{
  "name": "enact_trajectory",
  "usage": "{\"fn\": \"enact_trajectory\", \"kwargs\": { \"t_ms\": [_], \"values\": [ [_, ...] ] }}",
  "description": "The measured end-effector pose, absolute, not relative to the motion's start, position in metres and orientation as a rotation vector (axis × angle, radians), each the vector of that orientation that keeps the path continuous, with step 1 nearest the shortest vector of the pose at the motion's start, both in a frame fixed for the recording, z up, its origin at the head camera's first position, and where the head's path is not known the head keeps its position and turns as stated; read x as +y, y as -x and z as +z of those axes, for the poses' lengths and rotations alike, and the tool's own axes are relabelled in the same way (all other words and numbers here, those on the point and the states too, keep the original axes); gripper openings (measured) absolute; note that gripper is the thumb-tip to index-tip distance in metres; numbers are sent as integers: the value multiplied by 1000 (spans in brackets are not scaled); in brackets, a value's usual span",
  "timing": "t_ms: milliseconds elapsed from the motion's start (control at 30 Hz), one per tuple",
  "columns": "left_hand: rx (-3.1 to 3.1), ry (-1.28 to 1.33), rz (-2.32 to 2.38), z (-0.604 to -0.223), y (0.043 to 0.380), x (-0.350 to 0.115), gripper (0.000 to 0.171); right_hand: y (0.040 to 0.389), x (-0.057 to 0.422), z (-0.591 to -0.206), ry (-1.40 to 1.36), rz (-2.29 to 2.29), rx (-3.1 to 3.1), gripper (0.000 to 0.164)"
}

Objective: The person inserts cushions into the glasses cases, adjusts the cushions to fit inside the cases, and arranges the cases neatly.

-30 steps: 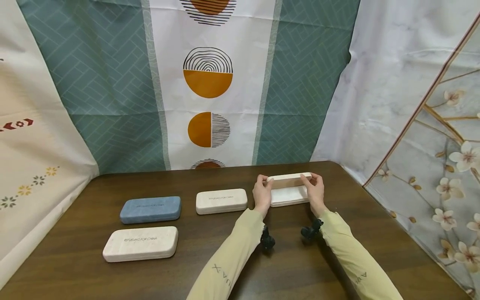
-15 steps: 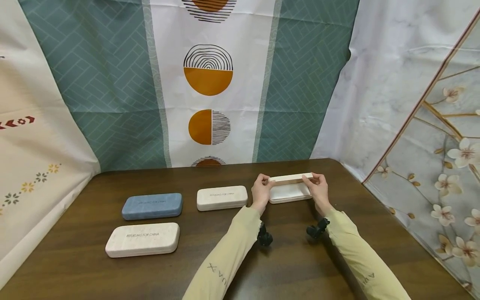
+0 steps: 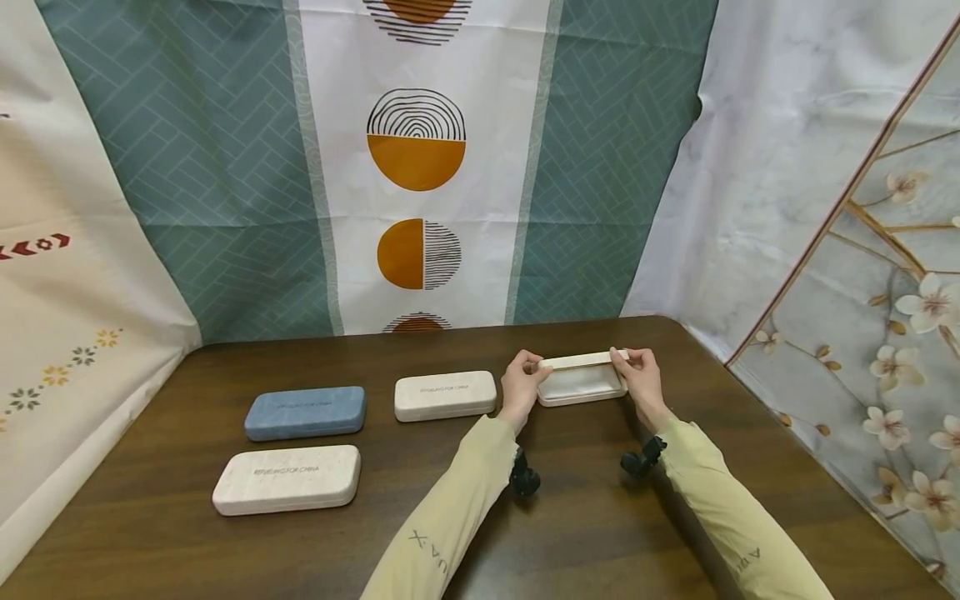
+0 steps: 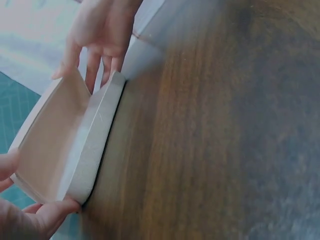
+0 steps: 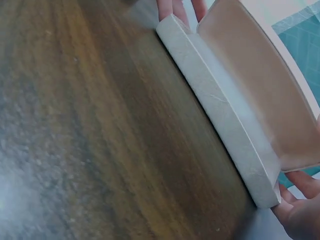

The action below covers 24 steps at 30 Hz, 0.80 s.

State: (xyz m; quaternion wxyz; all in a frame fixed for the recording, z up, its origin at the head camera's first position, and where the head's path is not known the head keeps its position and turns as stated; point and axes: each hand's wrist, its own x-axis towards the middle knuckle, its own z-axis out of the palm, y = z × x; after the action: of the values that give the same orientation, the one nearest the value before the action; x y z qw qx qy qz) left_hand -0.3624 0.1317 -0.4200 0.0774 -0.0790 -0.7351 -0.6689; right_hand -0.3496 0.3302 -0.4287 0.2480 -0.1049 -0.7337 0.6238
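A white glasses case lies on the dark wooden table at the back right, with its lid raised. My left hand pinches the lid's left end and my right hand pinches its right end. The left wrist view shows the case open, its pale inside bare, with my left hand at one end and my right hand at the other. Seen from the right wrist, the case rests on the wood with my right hand at its near end.
Three closed cases lie to the left: a white one beside the open case, a blue one further left, and a larger white one nearer me. Patterned cloths hang behind and at both sides of the table.
The lid has swung further back between my hands, so more of the case's inside shows. My hands stay on the lid's two ends.
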Motion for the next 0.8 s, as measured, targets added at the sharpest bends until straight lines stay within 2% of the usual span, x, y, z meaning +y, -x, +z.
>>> {"fn": "enact_trajectory", "kwargs": {
  "t_ms": [433,800],
  "values": [
    [-2247,211,-2099,-413,359,128,15,343,332,-420,290,1632,-2143,47],
    [-2419,268,-2143,-402,363,121,16,339,352,-409,138,1717,-2357,39]
  ]
}}
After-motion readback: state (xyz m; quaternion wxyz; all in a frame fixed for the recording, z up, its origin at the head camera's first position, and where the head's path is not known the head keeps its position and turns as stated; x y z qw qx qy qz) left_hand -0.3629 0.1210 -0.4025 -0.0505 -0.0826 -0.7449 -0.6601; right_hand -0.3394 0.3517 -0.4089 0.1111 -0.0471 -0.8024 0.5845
